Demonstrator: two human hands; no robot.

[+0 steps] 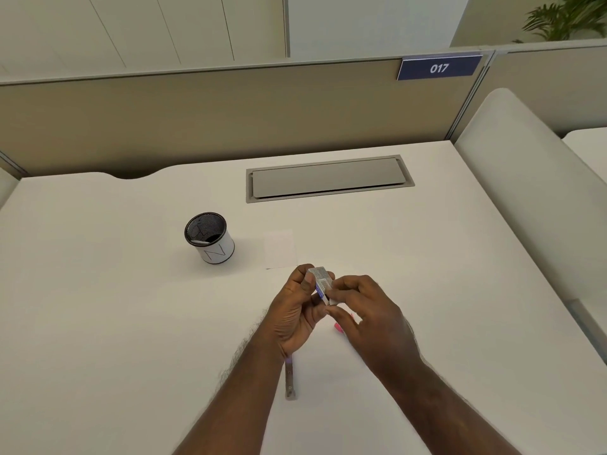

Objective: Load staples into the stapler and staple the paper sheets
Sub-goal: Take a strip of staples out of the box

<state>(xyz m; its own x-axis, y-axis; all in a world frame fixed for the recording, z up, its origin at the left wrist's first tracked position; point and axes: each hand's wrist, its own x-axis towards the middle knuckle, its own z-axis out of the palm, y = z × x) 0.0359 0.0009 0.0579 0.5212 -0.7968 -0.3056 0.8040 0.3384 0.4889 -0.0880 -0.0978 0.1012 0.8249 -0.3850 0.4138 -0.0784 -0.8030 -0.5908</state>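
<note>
A small staple box [321,281], grey with a blue edge and a barcode, is held above the desk between both hands. My left hand [295,310] grips its far end with thumb and fingers. My right hand [368,310] pinches its near end. Under my hands lies the stapler, mostly hidden: a pink part [338,327] shows below my right fingers, and its grey metal staple rail [289,379] sticks out toward me below my left wrist. A small stack of white paper sheets [280,249] lies flat on the desk just beyond my hands.
A black mesh pen cup [210,238] with a white wrap stands left of the paper. A grey cable hatch [328,178] is set into the white desk [98,307] at the back. A beige partition with a blue "017" sign [439,68] closes the far side.
</note>
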